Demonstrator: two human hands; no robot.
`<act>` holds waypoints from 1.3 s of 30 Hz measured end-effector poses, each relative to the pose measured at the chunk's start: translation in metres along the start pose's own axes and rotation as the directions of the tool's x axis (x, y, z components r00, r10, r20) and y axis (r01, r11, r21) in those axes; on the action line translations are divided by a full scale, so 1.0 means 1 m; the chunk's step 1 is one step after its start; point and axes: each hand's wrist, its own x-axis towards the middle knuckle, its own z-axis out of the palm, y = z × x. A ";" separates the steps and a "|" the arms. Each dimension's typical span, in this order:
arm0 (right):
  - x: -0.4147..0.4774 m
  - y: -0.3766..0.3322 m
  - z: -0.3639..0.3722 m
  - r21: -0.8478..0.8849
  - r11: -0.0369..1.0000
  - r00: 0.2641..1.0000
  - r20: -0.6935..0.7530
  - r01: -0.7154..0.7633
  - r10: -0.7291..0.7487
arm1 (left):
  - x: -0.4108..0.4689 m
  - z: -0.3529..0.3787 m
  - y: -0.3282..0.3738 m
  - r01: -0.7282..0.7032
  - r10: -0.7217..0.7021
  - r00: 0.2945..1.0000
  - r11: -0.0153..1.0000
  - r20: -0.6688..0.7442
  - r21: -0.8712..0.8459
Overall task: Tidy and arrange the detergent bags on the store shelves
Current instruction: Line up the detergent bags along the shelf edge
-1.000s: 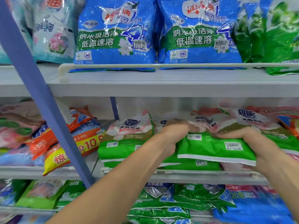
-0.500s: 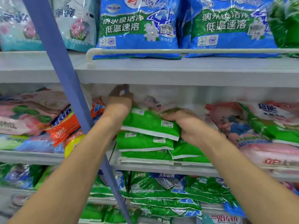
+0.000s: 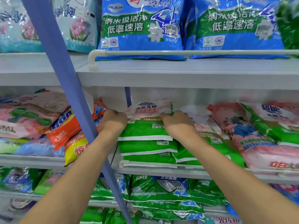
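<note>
Both left hand (image 3: 113, 122) and right hand (image 3: 177, 125) curled round top green bag (image 3: 144, 131).

Above your grips, each blue bag (image 3: 142, 28) reads 纳米级洁净 低温速溶, with a CQC mark and a big 4. The green bag (image 3: 142, 130) between your left grip (image 3: 113, 122) and right grip (image 3: 177, 124) carries a 12.00 sticker. Left of your grips, an orange bag (image 3: 64, 128) shows 508克. To their right, a pink bag (image 3: 267, 157) says 立白.

A shop: white shelves (image 3: 178, 75) above and below the right hand (image 3: 178, 125) hold stacked detergent bags (image 3: 145, 131), and a 12.00 price sticker (image 3: 162, 142) sits just below it.
</note>
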 end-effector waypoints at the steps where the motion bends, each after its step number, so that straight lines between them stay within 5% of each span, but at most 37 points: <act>1: 0.001 0.002 0.001 -0.047 0.999 1.000 -0.023 0.007 -0.008 | -0.001 0.001 0.003 0.050 -0.049 0.996 0.999 0.073 -0.010; 4: -0.005 0.014 0.000 0.027 0.999 1.000 -0.001 0.027 -0.027 | -0.002 0.003 0.004 0.136 -0.137 0.970 0.991 0.203 0.020; 7: -0.006 0.044 -0.021 -0.049 0.998 0.989 -0.145 0.029 -0.036 | -0.001 0.005 -0.005 -0.038 0.013 0.988 0.986 0.153 0.165; 10: -0.005 0.074 -0.055 -0.190 0.954 0.969 -0.136 -0.230 0.207 | -0.012 0.013 -0.004 -0.220 0.212 0.975 0.885 0.067 0.411; 16: 0.000 0.085 -0.082 0.155 0.934 0.947 0.046 -0.321 0.318 | -0.071 0.053 0.008 -0.608 0.616 0.759 0.555 0.212 0.567; 20: 0.017 0.096 -0.081 0.448 0.812 0.927 0.189 -0.374 0.323 | -0.089 0.076 0.019 -0.671 0.625 0.704 0.428 0.339 0.605; 23: 0.029 0.110 -0.104 0.562 0.786 0.958 0.042 -0.257 0.283 | -0.089 0.078 0.020 -0.649 0.584 0.726 0.407 0.363 0.643; 26: 0.033 0.134 -0.126 0.471 0.844 0.937 -0.092 -0.257 0.336 | -0.095 0.084 0.020 -0.619 0.560 0.743 0.368 0.366 0.694; 29: 0.034 0.149 -0.127 0.323 0.886 0.939 0.022 -0.332 0.343 | -0.101 0.097 0.020 -0.622 0.547 0.734 0.305 0.403 0.721; 31: 0.032 0.143 -0.126 0.316 0.890 0.944 0.102 -0.329 0.313 | -0.098 0.101 0.023 -0.609 0.521 0.758 0.348 0.393 0.713; 35: 0.022 0.139 -0.124 0.554 0.738 0.912 0.349 -0.385 0.213 | -0.089 0.090 0.029 -0.514 0.395 0.848 0.457 0.353 0.726; 39: 0.013 0.137 -0.124 0.704 0.598 0.904 0.419 -0.383 0.086 | -0.078 0.069 0.039 -0.494 0.285 0.867 0.586 0.408 0.642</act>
